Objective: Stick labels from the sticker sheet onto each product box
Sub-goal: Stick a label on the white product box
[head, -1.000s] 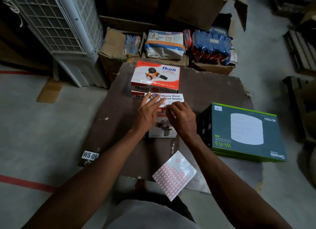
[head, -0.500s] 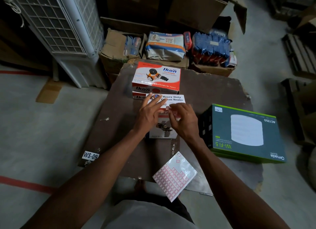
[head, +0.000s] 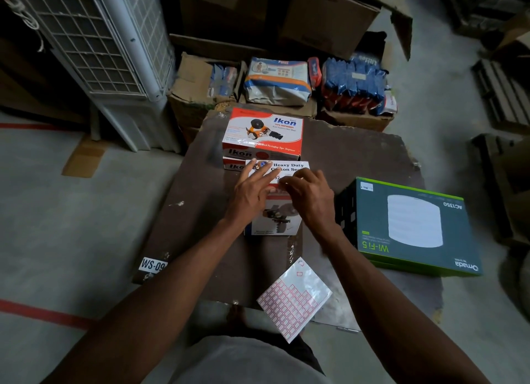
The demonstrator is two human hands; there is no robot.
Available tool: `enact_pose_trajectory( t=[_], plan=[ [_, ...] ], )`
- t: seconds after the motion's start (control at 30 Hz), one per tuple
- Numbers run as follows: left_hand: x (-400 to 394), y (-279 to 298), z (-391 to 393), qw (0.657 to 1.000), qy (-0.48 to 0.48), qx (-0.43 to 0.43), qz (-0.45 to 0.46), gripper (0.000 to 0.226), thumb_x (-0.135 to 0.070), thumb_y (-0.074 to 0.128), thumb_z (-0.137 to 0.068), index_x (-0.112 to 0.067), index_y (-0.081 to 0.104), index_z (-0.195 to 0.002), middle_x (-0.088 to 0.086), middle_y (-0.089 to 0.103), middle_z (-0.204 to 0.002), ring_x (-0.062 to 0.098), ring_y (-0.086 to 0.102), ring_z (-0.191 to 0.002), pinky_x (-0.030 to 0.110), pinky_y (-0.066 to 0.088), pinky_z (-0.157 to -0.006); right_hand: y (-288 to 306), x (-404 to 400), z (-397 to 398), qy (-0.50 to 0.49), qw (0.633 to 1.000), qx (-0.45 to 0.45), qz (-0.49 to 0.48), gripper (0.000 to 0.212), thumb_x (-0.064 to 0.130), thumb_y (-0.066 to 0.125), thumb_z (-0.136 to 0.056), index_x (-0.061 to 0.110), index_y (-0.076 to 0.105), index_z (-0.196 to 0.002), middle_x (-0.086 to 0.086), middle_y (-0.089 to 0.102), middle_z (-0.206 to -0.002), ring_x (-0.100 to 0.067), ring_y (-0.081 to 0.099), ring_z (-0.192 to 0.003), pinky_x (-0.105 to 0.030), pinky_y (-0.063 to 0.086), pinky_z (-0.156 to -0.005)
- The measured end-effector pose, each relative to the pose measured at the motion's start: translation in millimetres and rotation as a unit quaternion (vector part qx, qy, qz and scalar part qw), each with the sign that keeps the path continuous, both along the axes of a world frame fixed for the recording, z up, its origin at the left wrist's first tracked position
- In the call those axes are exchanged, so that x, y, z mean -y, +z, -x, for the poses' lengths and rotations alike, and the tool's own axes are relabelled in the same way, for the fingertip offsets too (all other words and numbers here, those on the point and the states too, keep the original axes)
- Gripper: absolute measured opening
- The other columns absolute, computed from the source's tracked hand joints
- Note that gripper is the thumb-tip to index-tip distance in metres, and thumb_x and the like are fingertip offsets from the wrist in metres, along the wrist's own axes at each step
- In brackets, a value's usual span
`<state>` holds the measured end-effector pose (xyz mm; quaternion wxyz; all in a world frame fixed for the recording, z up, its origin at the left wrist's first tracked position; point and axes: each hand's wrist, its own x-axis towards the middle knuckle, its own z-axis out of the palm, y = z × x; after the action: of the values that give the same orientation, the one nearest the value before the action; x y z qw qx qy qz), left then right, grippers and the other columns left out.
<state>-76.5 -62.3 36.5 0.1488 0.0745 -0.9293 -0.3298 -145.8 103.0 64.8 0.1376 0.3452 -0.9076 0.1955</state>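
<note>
The left hand (head: pixel 252 191) lies flat, fingers spread, on the white box (head: pixel 276 200); the right hand (head: pixel 308 194) curls there — perhaps pressing a label. The sticker sheet (head: pixel 295 297) nearby looks thin, floppy — lift its corner.

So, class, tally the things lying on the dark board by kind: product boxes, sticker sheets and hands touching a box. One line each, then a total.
Product boxes: 4, namely two stacked Ikon boxes, the carton sealer box, the Wi-Fi box
Sticker sheets: 1
Hands on the carton sealer box: 2, left hand, right hand
Total: 7
</note>
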Motion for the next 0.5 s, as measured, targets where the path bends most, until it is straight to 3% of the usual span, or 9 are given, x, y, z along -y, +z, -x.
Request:
enact_pose_trajectory(
  t=[0.17,0.33,0.5],
  plan=[
    [1.0,-2.9,-0.9,1.000,-0.001,-0.003,0.010,0.052,-0.006,0.062,-0.097,-0.024,0.055,-0.145,-0.001,0.048,-0.154,0.030,0.023,-0.152,0.049,0.036,-0.114,-4.3,-1.7,4.6,-0.016,0.997,0.067,0.038,0.029,0.031,0.078,-0.088,0.028,0.074,-0.117,0.005,0.069,-0.107,-0.019,0.054,-0.088,-0.028,0.041,-0.060],
    [0.6,3.3,3.0,1.000,-0.005,0.002,-0.002,0.050,-0.006,0.062,-0.097,-0.021,0.056,-0.144,0.003,0.049,-0.153,0.033,0.023,-0.151,0.051,0.036,-0.114,0.2,8.5,5.8,-0.016,0.998,0.060,0.014,0.020,0.033,0.076,-0.090,0.036,0.077,-0.110,0.007,0.069,-0.105,-0.012,0.041,-0.088,-0.023,0.026,-0.058],
    [5.6,0.9,1.1,1.000,-0.022,0.004,0.012,0.050,-0.008,0.060,-0.098,-0.022,0.054,-0.146,0.002,0.047,-0.155,0.032,0.022,-0.152,0.050,0.036,-0.116,0.5,3.7,7.8,-0.010,0.999,0.051,-0.003,0.019,0.036,0.074,-0.091,0.039,0.077,-0.110,0.010,0.070,-0.106,-0.016,0.050,-0.087,-0.026,0.036,-0.058]
  ],
)
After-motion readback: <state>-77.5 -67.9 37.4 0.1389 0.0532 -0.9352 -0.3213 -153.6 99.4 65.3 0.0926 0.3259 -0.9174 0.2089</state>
